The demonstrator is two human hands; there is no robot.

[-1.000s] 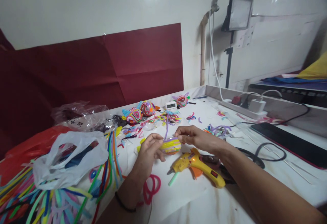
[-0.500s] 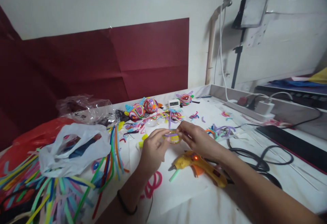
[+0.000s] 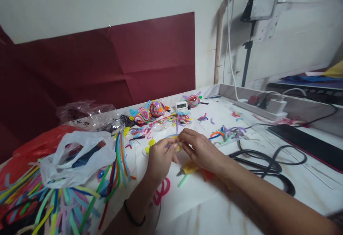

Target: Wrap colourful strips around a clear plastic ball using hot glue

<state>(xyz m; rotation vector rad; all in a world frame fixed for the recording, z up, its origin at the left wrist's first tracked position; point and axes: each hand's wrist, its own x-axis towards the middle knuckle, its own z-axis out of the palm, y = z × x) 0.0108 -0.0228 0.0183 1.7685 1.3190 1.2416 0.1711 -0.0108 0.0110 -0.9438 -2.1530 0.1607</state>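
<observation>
Peeking between left fingers (image 3: pixel 170 151) and right fingers (image 3: pixel 187 136), yellow piece (image 3: pixel 178 148), mostly hidden

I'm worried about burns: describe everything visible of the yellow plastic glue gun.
The yellow, plastic-looking glue gun lies on a white paper-like sheet, mostly hidden by the bare right arm. Its tapered grey nozzle points left in the picture; a blurred orange part shows near the arm. A short pale-green stick lies by the nozzle, contact unclear. Whether the gun is on doesn't show.

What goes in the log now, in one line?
left hand: holding yellow craft; right hand: at it; glue gun: nearby, partly hidden
</observation>
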